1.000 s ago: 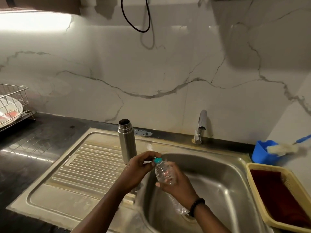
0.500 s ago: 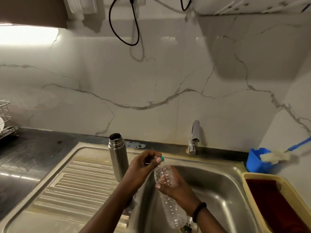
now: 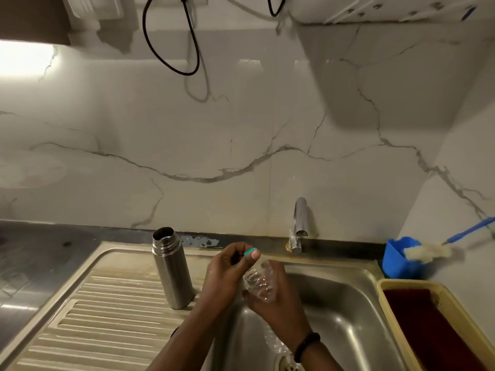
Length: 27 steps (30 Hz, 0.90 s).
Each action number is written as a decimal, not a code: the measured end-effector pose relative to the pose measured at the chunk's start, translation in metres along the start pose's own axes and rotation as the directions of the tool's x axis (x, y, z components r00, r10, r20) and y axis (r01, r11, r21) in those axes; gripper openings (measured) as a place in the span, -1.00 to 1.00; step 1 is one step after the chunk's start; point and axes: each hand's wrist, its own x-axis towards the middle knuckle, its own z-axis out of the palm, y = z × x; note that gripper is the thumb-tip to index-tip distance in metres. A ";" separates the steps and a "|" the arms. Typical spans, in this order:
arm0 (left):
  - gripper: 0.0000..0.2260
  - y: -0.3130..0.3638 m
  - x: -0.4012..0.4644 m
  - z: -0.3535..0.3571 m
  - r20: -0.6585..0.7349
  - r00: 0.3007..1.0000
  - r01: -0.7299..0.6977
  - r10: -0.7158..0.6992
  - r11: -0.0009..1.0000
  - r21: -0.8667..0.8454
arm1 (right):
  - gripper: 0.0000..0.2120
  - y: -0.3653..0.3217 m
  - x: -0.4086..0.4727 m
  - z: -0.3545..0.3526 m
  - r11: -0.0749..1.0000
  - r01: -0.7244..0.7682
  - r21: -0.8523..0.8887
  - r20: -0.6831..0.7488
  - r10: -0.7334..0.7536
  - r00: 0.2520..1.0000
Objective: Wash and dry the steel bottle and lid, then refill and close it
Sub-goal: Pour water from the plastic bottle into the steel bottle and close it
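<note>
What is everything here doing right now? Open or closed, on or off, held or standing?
steel bottle: upright on the drainboard, lid off
plastic bottle: held over the sink by right hand
teal cap: pinched by left hand
tap: no water seen running
brush: resting in the blue holder

Both hands (left (image 3: 227, 274), right (image 3: 276, 298)) meet, fingers curled closed.

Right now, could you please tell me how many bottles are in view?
2. A lidless cylindrical steel bottle stands upright on the sink's ribbed drainboard. A clear crinkled plastic bottle is held over the basin in the right hand. None appear hidden.
</note>
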 end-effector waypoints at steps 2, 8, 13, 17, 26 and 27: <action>-0.81 -0.004 0.000 -0.005 0.071 0.997 -0.007 0.008 1.000 -0.010 | -0.44 -0.002 0.000 -0.007 0.996 -0.013 0.092 0.097 0.004 0.995; -0.77 -0.010 0.000 -0.005 0.186 0.982 0.020 -0.016 1.000 -0.019 | -0.42 0.011 0.002 -0.006 0.994 -0.042 0.104 0.105 0.031 0.994; -0.80 -0.038 -0.007 -0.010 -0.021 0.973 0.231 -0.230 0.964 0.128 | -0.33 0.048 0.000 0.005 0.977 -0.187 -0.105 0.204 0.205 0.957; -0.84 -0.071 -0.015 -0.032 -0.274 0.953 0.244 -0.131 0.867 0.434 | -0.33 0.073 -0.005 0.011 0.934 -0.129 -0.334 0.118 0.178 0.977; -0.85 -0.082 -0.028 -0.072 -0.205 0.977 0.101 0.062 0.707 0.699 | -0.34 0.046 0.052 0.034 0.978 -0.038 -0.207 0.041 0.048 0.998; -0.83 -0.079 -0.029 -0.077 -0.230 0.971 0.120 0.062 0.709 0.695 | -0.35 0.042 0.062 0.039 0.980 -0.049 -0.193 0.033 0.056 0.998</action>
